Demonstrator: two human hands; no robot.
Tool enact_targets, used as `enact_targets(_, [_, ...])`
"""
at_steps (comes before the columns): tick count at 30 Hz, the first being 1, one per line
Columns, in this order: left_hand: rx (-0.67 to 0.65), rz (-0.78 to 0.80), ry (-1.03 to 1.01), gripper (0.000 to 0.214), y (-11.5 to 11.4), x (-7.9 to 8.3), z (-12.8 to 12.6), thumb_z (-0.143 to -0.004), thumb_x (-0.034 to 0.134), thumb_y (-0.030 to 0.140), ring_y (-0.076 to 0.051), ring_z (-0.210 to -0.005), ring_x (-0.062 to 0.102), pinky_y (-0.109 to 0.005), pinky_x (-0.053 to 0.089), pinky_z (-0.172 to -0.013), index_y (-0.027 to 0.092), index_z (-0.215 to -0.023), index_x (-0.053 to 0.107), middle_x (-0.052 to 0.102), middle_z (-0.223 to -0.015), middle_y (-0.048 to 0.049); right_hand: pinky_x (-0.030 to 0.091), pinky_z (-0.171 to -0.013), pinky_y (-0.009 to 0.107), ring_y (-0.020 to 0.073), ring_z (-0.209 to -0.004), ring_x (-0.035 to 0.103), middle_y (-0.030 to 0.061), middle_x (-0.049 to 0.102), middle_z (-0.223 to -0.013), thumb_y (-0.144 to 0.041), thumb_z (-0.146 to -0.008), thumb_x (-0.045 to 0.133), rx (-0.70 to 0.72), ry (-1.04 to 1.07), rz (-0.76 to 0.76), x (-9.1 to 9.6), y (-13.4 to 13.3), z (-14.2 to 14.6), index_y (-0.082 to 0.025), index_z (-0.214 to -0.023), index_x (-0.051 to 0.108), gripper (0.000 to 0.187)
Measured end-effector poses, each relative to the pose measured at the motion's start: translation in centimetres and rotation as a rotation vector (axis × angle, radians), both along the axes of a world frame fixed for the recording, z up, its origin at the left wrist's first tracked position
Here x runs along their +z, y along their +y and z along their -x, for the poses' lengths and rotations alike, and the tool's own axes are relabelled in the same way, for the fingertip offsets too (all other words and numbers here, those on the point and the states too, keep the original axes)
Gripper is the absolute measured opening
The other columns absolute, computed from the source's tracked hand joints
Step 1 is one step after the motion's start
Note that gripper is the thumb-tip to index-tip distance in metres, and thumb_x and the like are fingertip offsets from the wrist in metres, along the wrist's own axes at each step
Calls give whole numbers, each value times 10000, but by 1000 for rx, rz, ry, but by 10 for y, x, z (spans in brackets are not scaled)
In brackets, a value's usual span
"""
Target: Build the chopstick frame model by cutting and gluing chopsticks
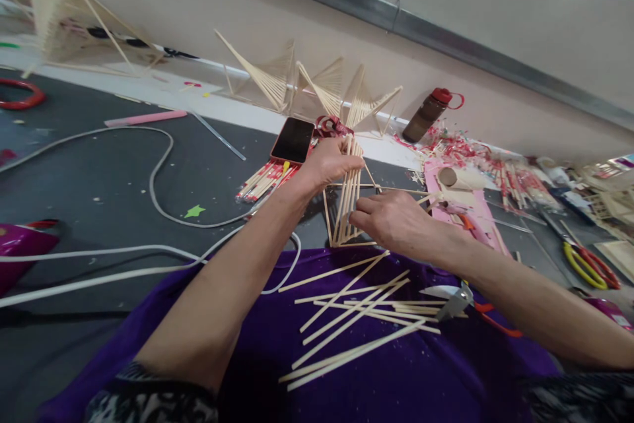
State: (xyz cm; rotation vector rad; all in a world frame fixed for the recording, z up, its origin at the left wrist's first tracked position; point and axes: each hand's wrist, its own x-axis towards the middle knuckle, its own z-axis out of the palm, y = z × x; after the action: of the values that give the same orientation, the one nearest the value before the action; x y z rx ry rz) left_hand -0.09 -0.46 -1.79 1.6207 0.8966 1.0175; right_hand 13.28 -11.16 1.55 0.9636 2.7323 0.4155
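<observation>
A small frame of thin wooden sticks [347, 205] stands on the dark table in front of me, with a slanted row of sticks laid side by side. My left hand [333, 162] grips the upper end of this row between thumb and fingers. Lower on the right side, my right hand [396, 217] is closed, its fingertips pressed against the row's edge. Part of the frame is hidden behind both hands. Loose wooden sticks [354, 321] lie scattered over the purple cloth [396, 390] on my lap. Scissors with orange handles [458, 301] rest beside them, under my right forearm.
Several finished stick models [327, 90] line the wall. Behind my left hand lie a phone [293, 139] and bundled sticks [260, 182]. White cables [163, 172] cross the left side. A bottle [426, 116], a cardboard tube [460, 179] and yellow-red scissors [589, 264] are on the right.
</observation>
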Motion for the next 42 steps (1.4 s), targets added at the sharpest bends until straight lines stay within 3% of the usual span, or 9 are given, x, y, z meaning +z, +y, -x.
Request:
enact_targets(35, [-23,23,-41,181,0,0,0,-586,607,166,-119,-607,506,-247,378,-565,122,-759,639,587,-679,-13,236,-514,284,132,-611,480,11,579,-728,-138,-839,501,-1,25,16,-4,0,1,-169,-814,564,75])
enact_targets(42, [-13,16,-43,205,0,-2,1,-586,621,180,-122,-607,517,-250,384,-582,124,-781,651,585,-668,-4,306,-572,287,144,-665,497,29,600,-761,-155,-865,478,19,103,-41,16,-14,2,-164,-855,609,131])
